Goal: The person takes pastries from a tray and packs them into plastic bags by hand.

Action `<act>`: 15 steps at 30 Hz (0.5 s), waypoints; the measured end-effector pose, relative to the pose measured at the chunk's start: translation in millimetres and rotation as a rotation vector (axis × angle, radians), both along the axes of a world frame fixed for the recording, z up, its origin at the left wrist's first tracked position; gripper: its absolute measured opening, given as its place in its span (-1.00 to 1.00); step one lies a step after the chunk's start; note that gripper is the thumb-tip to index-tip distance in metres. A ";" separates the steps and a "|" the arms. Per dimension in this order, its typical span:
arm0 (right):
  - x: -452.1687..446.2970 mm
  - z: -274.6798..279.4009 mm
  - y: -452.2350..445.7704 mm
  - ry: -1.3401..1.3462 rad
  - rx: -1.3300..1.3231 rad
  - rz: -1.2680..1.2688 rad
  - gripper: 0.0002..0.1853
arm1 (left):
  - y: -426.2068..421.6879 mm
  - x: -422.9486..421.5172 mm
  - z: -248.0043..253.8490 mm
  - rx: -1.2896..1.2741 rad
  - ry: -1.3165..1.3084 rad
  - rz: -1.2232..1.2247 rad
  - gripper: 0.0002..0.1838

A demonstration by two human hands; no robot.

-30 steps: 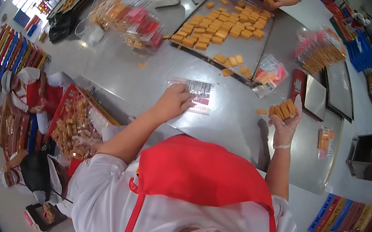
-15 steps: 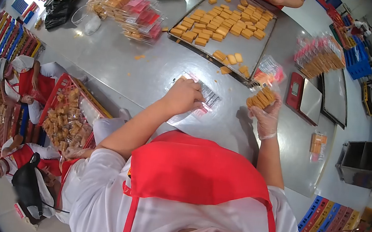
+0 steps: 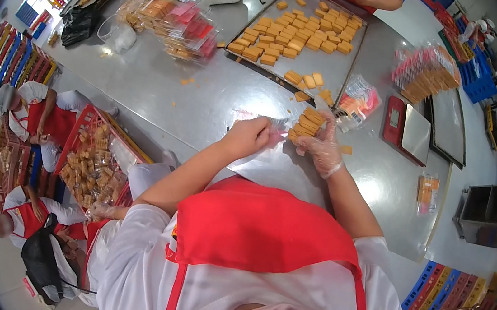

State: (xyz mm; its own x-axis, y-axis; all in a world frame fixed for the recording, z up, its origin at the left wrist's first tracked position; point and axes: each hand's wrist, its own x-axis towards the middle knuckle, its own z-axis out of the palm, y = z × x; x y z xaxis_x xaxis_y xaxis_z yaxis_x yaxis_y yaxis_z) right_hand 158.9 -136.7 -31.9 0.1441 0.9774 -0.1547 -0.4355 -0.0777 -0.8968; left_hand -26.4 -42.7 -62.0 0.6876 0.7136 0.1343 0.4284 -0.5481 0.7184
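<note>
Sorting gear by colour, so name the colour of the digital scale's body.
The scale's body is red, in the head view.

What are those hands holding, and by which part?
The gloved right hand grips a row of biscuits along its side; the left hand seems to pinch a clear bag near its edge.

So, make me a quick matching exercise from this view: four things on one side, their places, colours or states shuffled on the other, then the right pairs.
1. Biscuit row
2. Scale
3. Left hand
4. Large tray

A. Pinching a clear packet
B. Spread with loose biscuits
C. Held in the gloved right hand
D. Red body, silvery plate

Pairs: 1-C, 2-D, 3-A, 4-B
</note>
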 end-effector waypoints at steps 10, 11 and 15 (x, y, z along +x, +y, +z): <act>-17.1 1.3 9.1 -0.835 0.284 0.198 -0.53 | 6.6 -7.1 -10.0 -0.349 -0.472 0.099 -0.89; -16.2 6.2 8.1 -0.945 0.275 0.241 -0.52 | 9.2 -4.5 -17.6 -0.346 -0.578 0.069 -0.89; -16.2 21.6 15.8 -1.237 0.387 0.351 -0.54 | 7.2 -8.1 14.6 -0.602 -0.326 -0.057 -0.92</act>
